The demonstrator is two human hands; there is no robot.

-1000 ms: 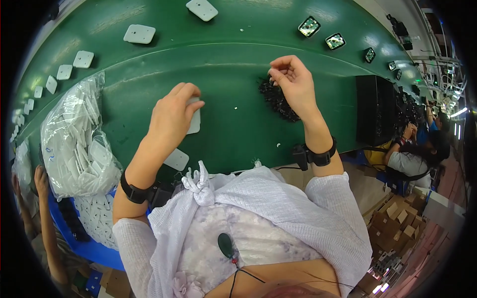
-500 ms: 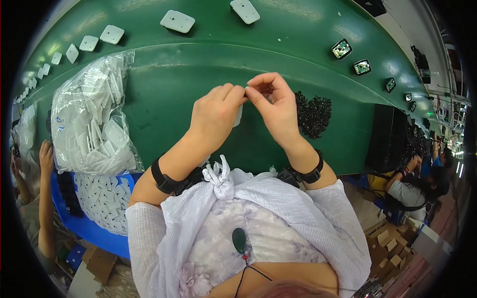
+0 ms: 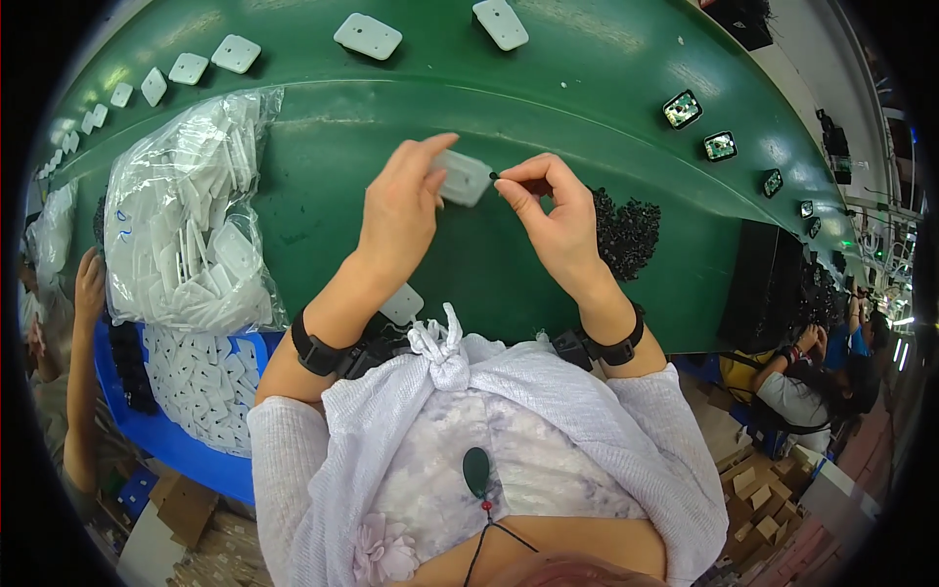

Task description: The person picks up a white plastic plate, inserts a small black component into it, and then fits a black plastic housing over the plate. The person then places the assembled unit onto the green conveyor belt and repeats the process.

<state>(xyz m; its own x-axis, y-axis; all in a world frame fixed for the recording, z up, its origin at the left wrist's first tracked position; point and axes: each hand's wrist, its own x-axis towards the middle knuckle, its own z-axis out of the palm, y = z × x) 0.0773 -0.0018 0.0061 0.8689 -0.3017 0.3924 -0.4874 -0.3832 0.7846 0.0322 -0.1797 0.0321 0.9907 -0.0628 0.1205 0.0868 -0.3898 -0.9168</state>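
My left hand [image 3: 401, 201] grips the edge of a white plastic cover [image 3: 464, 180] above the green table. The cover is blurred by motion. In a pinch between thumb and forefinger, my right hand [image 3: 553, 215] holds a small black part [image 3: 494, 176] close to the cover's right edge. A pile of small black parts [image 3: 628, 233] lies just right of that hand. Another white cover [image 3: 402, 304] rests by the table's near edge, below my left forearm.
On the left lies a clear bag [image 3: 186, 215] of white covers, above a blue tub [image 3: 176, 460] of white pieces. White covers [image 3: 368, 36] and small units with circuit boards [image 3: 720, 147] line the far strip. A black box [image 3: 758, 284] stands right. Other people sit at both sides.
My hands have drawn apart. The left has turned, and the white cover, mostly hidden before, now shows beyond its fingers. The right has shifted slightly right with the black part. The view has shifted slightly.
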